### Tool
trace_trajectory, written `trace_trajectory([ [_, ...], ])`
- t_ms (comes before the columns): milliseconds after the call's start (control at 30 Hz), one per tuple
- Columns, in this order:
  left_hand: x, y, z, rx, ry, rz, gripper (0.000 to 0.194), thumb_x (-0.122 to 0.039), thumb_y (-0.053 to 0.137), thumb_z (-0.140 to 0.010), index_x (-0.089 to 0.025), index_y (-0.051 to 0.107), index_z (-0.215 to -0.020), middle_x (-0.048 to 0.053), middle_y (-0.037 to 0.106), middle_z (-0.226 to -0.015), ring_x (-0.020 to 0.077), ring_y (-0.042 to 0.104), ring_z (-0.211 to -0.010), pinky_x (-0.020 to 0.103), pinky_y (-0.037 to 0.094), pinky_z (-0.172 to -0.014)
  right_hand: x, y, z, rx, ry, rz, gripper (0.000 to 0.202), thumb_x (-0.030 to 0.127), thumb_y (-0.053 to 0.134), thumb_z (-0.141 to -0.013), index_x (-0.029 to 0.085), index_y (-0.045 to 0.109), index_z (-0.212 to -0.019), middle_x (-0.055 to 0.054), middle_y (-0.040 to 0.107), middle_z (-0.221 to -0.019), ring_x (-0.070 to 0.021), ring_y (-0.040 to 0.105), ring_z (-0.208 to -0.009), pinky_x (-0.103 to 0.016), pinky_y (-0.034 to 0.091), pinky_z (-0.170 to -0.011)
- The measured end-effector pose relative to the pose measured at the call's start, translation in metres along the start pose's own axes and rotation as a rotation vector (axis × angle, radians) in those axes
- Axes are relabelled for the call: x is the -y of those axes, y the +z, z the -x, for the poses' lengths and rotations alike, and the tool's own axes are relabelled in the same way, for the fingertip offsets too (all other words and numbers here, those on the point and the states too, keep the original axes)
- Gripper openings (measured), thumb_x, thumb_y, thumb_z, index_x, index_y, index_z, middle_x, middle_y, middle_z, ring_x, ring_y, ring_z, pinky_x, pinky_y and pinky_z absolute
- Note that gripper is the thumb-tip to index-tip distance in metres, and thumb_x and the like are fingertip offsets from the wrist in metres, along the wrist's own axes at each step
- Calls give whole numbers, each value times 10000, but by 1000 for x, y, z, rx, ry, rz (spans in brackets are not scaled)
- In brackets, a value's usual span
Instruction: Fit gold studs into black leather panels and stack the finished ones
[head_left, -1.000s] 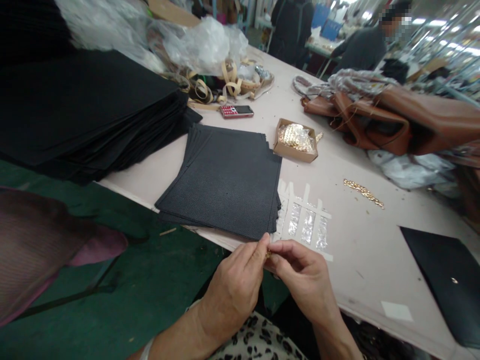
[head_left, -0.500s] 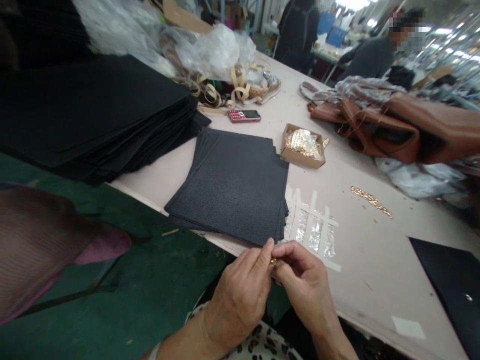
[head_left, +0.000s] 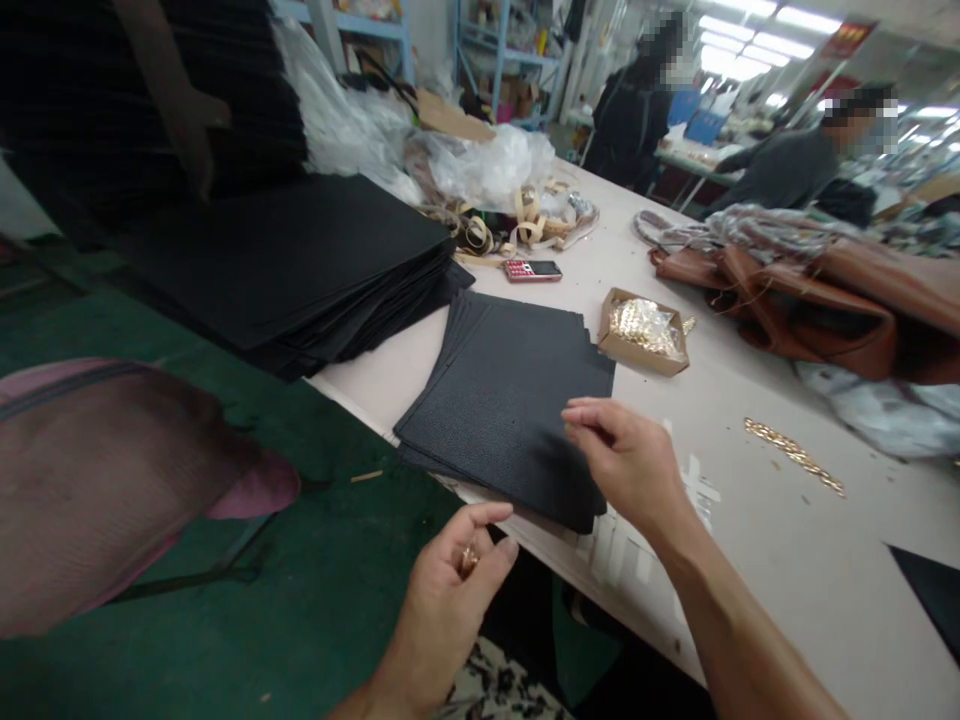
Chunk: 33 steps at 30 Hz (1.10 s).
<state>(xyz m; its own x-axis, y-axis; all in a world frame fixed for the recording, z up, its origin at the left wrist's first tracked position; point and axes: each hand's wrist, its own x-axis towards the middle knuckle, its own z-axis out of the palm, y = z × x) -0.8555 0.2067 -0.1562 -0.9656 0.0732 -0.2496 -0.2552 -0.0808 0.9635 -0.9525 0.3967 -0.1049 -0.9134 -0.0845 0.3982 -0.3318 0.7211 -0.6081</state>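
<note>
Just off the table's front edge, my left hand (head_left: 454, 585) is cupped with a small shiny gold-coloured metal piece (head_left: 469, 560) in its curled fingers. Its thumb and forefinger point forward, slightly apart. My right hand (head_left: 630, 455) hovers over the right side of a stack of black leather sheets (head_left: 510, 390), thumb and fingertips pinched together. Whatever may lie in that pinch cannot be made out. The sheets are slightly fanned out along their left side. Beyond them stands a small cardboard box (head_left: 679, 368) holding gold-coloured metal pieces (head_left: 641, 325).
A tall pile of black sheets (head_left: 300, 250) stands at the left. A red phone (head_left: 532, 271), tangled strips (head_left: 529, 225), and clear plastic (head_left: 495, 165) lie behind. Brown leather bags (head_left: 847, 290) and a gold chain (head_left: 795, 457) are at the right. Two people are in the background.
My hands have come apart. The right hand has moved forward over the black leather sheets; the left has drawn back leftward with the gold-coloured piece. The camera view has also shifted.
</note>
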Motion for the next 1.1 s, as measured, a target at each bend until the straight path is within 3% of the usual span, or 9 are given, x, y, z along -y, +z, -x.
trace_trajectory([
  [100,4,-2,0,-50,-64,117,459,-462,640,-874,-191,568,-1236,-55,502,-721,61,346,-530,179,225,-450,-16,16,-29,24,-14,75,173,176,583,-865,223,749,-873,-40,762,-912,-192,707,-857,-325,546,-807],
  [200,5,-1,-2,-75,-77,148,511,-472,688,-838,-192,566,-1249,14,629,-901,72,457,-608,167,247,-450,-23,25,-32,101,17,97,200,152,558,-869,219,747,-875,-35,763,-887,-186,707,-839,-308,532,-798],
  [400,9,4,-6,-162,-66,152,287,-454,722,-799,-183,628,-818,-31,575,-654,117,550,-634,186,420,-541,-10,7,19,250,66,-19,222,142,551,-848,232,753,-842,-10,758,-832,-167,706,-777,-283,533,-753],
  [567,6,7,2,-207,-84,87,351,-382,778,-729,-198,516,-586,-50,502,-528,121,504,-558,210,439,-532,-11,-13,65,269,347,-239,228,217,625,-818,245,753,-1004,-28,762,-979,-189,709,-865,-332,552,-807],
  [733,2,13,16,108,-191,144,194,-321,765,-740,-176,668,-825,0,678,-789,163,612,-742,284,525,-777,-23,-30,92,180,487,-490,121,304,722,-754,198,755,-802,-60,730,-997,-190,679,-884,-302,548,-766],
  [800,6,18,16,213,-264,186,207,-313,759,-734,-169,677,-859,-4,660,-740,155,593,-670,269,520,-683,-25,-34,101,204,566,-591,142,322,722,-769,192,745,-823,-28,720,-827,-150,659,-729,-274,538,-686],
  [867,10,25,15,266,-289,184,180,-306,750,-728,-153,661,-760,-28,585,-605,96,476,-504,198,414,-494,-25,-36,109,221,603,-611,138,315,705,-797,190,739,-846,5,680,-702,-121,621,-641,-248,516,-637],
  [967,8,36,11,313,-301,205,214,-322,753,-724,-142,640,-699,-44,534,-547,37,315,-415,156,233,-387,-27,-37,117,208,613,-594,126,297,693,-812,185,731,-853,13,669,-692,-109,610,-638,-227,497,-616],
  [1100,-3,47,5,309,-387,273,267,-363,799,-690,-141,651,-707,-39,560,-556,19,299,-388,147,164,-352,-32,-39,121,227,654,-666,155,316,693,-809,176,722,-870,9,678,-708,-108,621,-642,-231,508,-626],
])
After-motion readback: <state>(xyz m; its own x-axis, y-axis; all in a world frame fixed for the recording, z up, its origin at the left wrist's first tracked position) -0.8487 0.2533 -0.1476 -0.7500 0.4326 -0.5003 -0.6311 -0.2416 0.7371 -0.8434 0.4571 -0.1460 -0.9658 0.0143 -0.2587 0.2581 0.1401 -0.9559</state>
